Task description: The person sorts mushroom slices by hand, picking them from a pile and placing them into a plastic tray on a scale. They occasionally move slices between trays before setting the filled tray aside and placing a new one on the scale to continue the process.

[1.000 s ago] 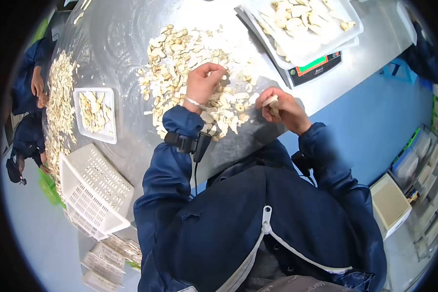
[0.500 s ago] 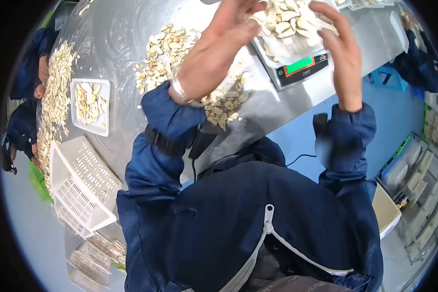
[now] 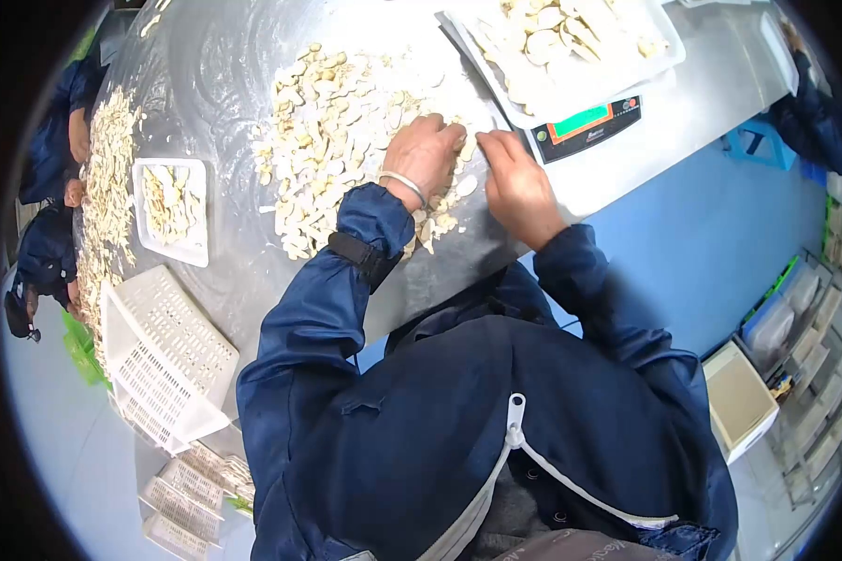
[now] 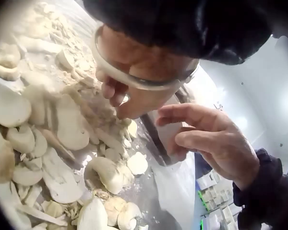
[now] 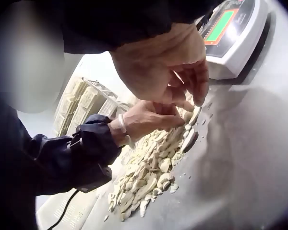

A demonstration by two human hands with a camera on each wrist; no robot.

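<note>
Pale sliced mushrooms (image 3: 318,140) lie in a loose heap on the metal table. My left hand (image 3: 421,159) reaches down at the heap's right side, its fingers bent among the slices. In the left wrist view its fingertips partly hide what lies under them, and I cannot tell whether they pinch a slice. Close beside it, my right hand (image 3: 522,192) is at the heap's edge. The left wrist view shows the right hand's fingers (image 4: 197,115) loosely bent, with nothing held between them. Larger slices (image 5: 189,139) lie just under both hands in the right wrist view.
A white tray (image 3: 666,65) of mushroom slices sits on a digital scale (image 3: 589,131) at the back right. Another tray (image 3: 199,248) of slices and a slotted white basket (image 3: 173,327) stand at left. Other people work along the left side, beside a long heap (image 3: 108,187).
The right hand held mushroom slices a second ago. Both hands then rose over the tray on the scale; now they are back at the heap, the right one without slices.
</note>
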